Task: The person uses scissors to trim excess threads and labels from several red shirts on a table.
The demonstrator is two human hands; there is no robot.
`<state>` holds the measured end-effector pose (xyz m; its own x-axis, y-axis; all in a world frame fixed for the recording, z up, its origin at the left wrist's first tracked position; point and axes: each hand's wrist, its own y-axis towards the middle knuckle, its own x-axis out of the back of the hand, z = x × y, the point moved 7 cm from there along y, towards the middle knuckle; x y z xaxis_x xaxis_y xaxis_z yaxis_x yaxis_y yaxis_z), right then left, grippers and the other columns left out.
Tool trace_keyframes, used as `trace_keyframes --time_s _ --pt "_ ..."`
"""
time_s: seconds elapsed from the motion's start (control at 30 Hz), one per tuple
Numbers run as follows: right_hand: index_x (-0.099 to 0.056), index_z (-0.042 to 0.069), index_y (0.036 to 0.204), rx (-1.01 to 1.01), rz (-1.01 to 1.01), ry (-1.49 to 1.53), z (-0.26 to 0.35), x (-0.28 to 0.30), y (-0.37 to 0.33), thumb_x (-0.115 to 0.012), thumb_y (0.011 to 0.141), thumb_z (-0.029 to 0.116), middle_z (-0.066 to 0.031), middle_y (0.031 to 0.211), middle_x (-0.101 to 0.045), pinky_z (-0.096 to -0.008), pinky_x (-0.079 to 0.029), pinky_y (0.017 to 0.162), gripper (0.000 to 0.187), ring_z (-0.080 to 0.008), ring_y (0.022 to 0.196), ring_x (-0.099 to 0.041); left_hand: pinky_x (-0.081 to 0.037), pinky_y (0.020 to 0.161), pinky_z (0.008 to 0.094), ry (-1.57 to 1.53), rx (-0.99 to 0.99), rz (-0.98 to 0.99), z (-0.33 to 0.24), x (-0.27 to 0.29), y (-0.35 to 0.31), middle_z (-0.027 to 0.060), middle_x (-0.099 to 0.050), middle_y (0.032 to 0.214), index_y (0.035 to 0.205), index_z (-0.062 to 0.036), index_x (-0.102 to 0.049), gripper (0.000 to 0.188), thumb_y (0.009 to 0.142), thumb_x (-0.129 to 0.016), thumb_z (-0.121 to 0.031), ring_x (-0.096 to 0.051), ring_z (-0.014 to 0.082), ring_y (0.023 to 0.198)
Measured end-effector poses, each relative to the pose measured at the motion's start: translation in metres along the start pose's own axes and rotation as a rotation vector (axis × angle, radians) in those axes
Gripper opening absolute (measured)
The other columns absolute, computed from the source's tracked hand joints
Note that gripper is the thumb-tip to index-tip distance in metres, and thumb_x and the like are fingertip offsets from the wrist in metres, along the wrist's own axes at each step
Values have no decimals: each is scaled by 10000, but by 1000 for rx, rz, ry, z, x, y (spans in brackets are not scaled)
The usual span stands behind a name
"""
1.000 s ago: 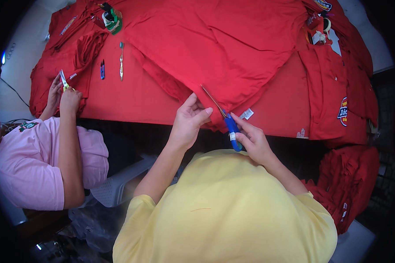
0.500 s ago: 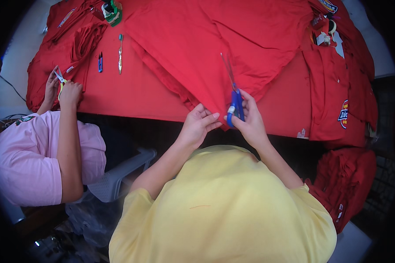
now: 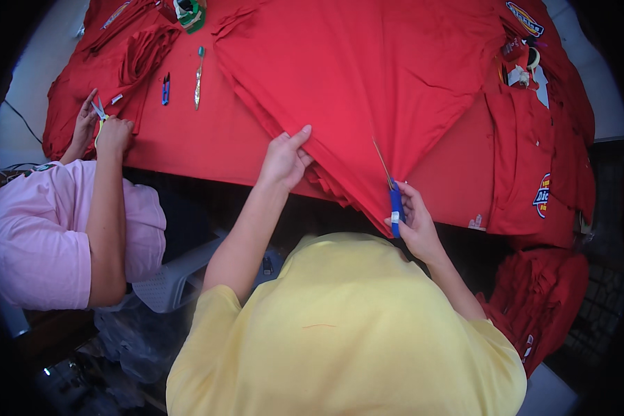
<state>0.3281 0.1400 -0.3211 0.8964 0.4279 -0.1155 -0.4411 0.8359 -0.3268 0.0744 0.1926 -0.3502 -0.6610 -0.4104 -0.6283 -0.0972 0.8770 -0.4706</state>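
A large red cloth piece [image 3: 347, 76], folded in layers, spreads over the table and comes to a point at the near edge. My left hand [image 3: 284, 161] grips its left slanting edge, thumb on top, with the other fingers partly hidden by the cloth. Blue-handled scissors [image 3: 396, 208] are in my right hand [image 3: 417, 225], at the cloth's near corner. Their long blades point away from me over the cloth and look closed. Whether my right fingers also pinch the corner, I cannot tell.
On my left a co-worker in pink holds yellow-handled scissors [image 3: 101, 118] by a red garment pile [image 3: 121, 62]. Blue thread snips [image 3: 166, 89] and a toothbrush [image 3: 199, 80] lie on the table [image 3: 187, 149]. More red garments [image 3: 520, 152] are stacked at the right, with a tape roll [image 3: 533, 58].
My left hand has moved away and left along the cloth's edge. My right hand with the scissors has come nearer and slightly right, and the cloth's point has shifted toward me.
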Motion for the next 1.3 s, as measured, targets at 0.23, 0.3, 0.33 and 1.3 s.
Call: trace_keyframes --time_s 0.23,0.3,0.33,1.3 --pt "-334 48 1345 -65 -16 -93 -24 38 -24 -473 813 -136 -82 1155 -469 -260 -459 865 580 -138 997 -513 -451 947 411 -91 -44 -151 -27 25 16 140 -576 1177 1188 0 -487 314 927 -539 -164 -564 260 1086" --pt "-341 49 1340 -77 -39 -95 -29 48 -26 -482 811 -131 -72 1126 -481 -248 -452 851 576 -136 964 -528 -438 956 406 -26 -33 -137 -27 22 13 146 -552 1218 1228 -3 -459 365 956 -484 -244 -535 277 1131" --pt "-390 36 1308 -54 -44 -150 -31 52 -24 -523 805 -85 -68 1050 -516 -247 -458 823 534 -133 905 -547 -451 948 400 -28 -10 -116 -24 19 8 145 -555 1216 1231 -12 -458 364 960 -474 -255 -544 278 1123" --pt "-465 22 1295 287 94 -585 55 -36 55 -681 802 185 -159 989 -619 -328 -496 780 562 -232 877 -644 -459 873 335 -113 -233 -49 -27 -1 -23 54 -628 997 1012 -48 -567 105 927 -536 -102 -597 158 947"
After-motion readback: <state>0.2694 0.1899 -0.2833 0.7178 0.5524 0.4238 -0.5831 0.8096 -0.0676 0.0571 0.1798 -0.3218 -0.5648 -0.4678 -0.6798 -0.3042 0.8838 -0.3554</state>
